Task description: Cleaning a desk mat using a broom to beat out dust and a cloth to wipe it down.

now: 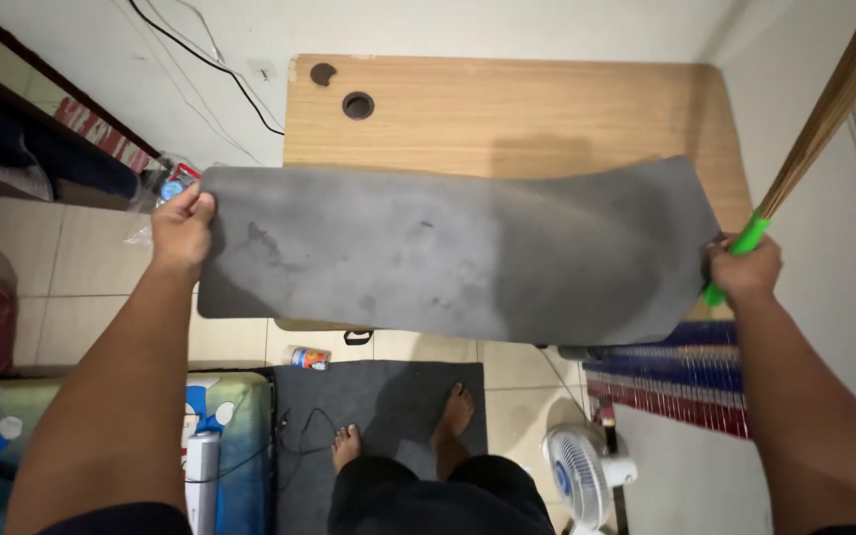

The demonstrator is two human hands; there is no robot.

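Observation:
A large grey desk mat [448, 253] hangs spread in the air over the front of a wooden desk [507, 109]. My left hand [182, 230] grips the mat's left edge. My right hand [745, 269] pinches the mat's right edge and also holds the green handle of a straw broom [824, 119], whose bristles run up to the top right. The mat is stained and slightly curled, hiding the desk's front edge.
The desk has two round cable holes [357, 105] at its back left. Below lie a dark floor mat [378, 396] under my bare feet, a small white fan [579, 466], a striped rug [686, 381], a bedsheet [101, 436] at left, and a small can [309, 358].

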